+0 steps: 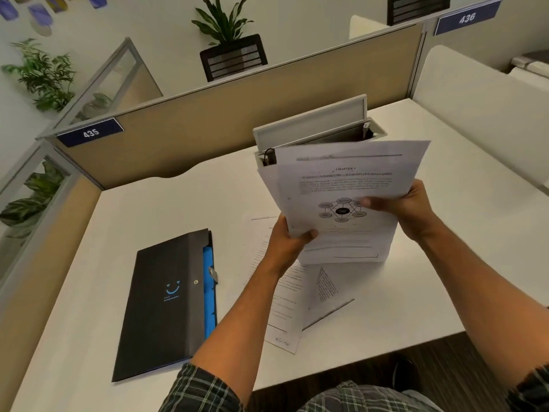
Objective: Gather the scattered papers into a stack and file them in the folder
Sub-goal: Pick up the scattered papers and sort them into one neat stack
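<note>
A bundle of printed papers point(341, 185) stands on its lower edge above the white desk point(133, 221), fanned and uneven. My left hand point(286, 245) grips its lower left edge. My right hand point(401, 208) holds its right side, thumb across a page with a diagram. Two more sheets lie flat on the desk: one point(280, 310) runs under my left forearm, the other point(329, 288) sits tilted beside it. The black folder point(162, 301) with blue inner tabs lies closed to the left of my arms.
An open grey cable box point(312, 126) with a raised lid stands behind the papers. Tan partitions point(208, 114) wall the desk at the back and left. The desk's front edge runs near my body. A white divider point(475, 93) is at right.
</note>
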The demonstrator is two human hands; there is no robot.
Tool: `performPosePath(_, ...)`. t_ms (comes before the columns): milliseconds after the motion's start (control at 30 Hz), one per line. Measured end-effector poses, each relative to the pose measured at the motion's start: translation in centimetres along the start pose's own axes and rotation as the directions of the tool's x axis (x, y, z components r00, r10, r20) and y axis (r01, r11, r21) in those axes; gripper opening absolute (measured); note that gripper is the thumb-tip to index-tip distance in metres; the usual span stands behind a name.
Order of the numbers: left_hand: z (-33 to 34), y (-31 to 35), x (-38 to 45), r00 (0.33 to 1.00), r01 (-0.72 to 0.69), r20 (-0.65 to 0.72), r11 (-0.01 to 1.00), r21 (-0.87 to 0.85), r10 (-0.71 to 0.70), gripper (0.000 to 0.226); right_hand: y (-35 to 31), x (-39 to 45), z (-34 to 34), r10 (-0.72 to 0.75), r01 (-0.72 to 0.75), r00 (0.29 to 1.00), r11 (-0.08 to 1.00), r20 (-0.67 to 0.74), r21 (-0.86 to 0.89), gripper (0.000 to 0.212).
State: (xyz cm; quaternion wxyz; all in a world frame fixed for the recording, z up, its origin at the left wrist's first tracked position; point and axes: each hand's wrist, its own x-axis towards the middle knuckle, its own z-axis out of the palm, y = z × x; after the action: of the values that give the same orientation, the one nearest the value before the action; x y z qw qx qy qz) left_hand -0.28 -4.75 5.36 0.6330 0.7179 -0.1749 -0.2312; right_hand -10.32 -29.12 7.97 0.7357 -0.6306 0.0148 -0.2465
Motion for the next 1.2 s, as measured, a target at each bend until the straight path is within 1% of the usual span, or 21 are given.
performPosePath(167, 0.2, -2.0, -0.2, 0.997, 0.081, -0.010, 0.990, 0.114, -0.080, 0.063, 2.7, -1.3, -1.1, 0.149, -0.150, 0.989, 0.988, -0.017, -0.038, 0.042)
performPosePath(267, 0.6, -2.4, -0.2, 0.996, 0.081, 0.007, 0.970, 0.228, -0.085, 0.066, 3.7, -1.6, -1.4, 0.202, -0.204, 0.978, 0.979, -0.060, -0.032, 0.046)
performPosePath(400, 1.1, -2.6, -0.2, 0.998, 0.059, 0.016, 0.955, 0.292, -0.067, 0.066, 4.5, -1.9, -1.4, 0.217, -0.220, 0.974, 0.974, -0.064, -0.048, 0.051)
performPosePath(500, 1.4, -2.8, -0.4, 0.998, 0.049, 0.008, 0.943, 0.330, -0.055, 0.062, 5.0, -2.4, -1.4, 0.209, -0.214, 0.975, 0.975, -0.079, -0.058, 0.048)
performPosePath(633, 1.0, -2.8, 0.0, 0.997, 0.054, 0.020, 0.899, 0.434, -0.070, 0.066, 5.2, -2.4, -1.1, 0.169, -0.187, 0.966, 0.979, -0.196, -0.076, 0.037)
performPosePath(700, 0.0, -3.1, 0.5, 0.997, 0.066, -0.009, 0.841, 0.538, -0.072, 0.072, 5.2, -2.3, -1.3, 0.157, -0.188, 0.950, 0.978, -0.269, -0.092, 0.032)
performPosePath(767, -1.7, -3.6, 0.9, 0.992, 0.126, -0.088, 0.748, 0.652, -0.090, 0.076, 5.3, -2.2, -1.8, 0.147, -0.189, 0.932, 0.977, -0.331, -0.099, 0.027)
performPosePath(800, -2.7, -4.0, 1.0, 0.985, 0.174, -0.134, 0.679, 0.713, -0.111, 0.078, 5.3, -2.3, -2.1, 0.144, -0.191, 0.923, 0.976, -0.357, -0.100, 0.026)
performPosePath(867, -4.8, -4.9, 0.7, 0.954, 0.298, -0.239, 0.494, 0.817, -0.180, 0.084, 5.2, -2.5, -2.8, 0.145, -0.200, 0.908, 0.975, -0.394, -0.102, 0.025)
performPosePath(933, -6.3, -5.9, 0.2, 0.905, 0.409, -0.334, 0.328, 0.852, -0.262, 0.095, 5.0, -2.7, -3.5, 0.150, -0.210, 0.899, 0.972, -0.411, -0.105, 0.026)
performPosePath(967, -6.9, -6.5, -0.1, 0.886, 0.439, -0.361, 0.276, 0.855, -0.290, 0.100, 5.0, -2.9, -3.7, 0.153, -0.215, 0.896, 0.971, -0.417, -0.105, 0.028)
performPosePath(1000, -7.3, -7.0, -0.3, 0.873, 0.460, -0.382, 0.252, 0.852, -0.303, 0.103, 4.9, -3.0, -4.0, 0.156, -0.220, 0.892, 0.970, -0.423, -0.106, 0.029)
performPosePath(1067, -8.1, -7.7, -0.4, 0.857, 0.496, -0.421, 0.253, 0.831, -0.297, 0.104, 4.9, -3.1, -4.3, 0.157, -0.227, 0.887, 0.967, -0.434, -0.114, 0.031)
performPosePath(1200, -8.8, -8.1, -0.1, 0.857, 0.501, -0.433, 0.260, 0.825, -0.280, 0.102, 5.1, -3.2, -4.7, 0.163, -0.247, 0.883, 0.959, -0.441, -0.141, 0.031)
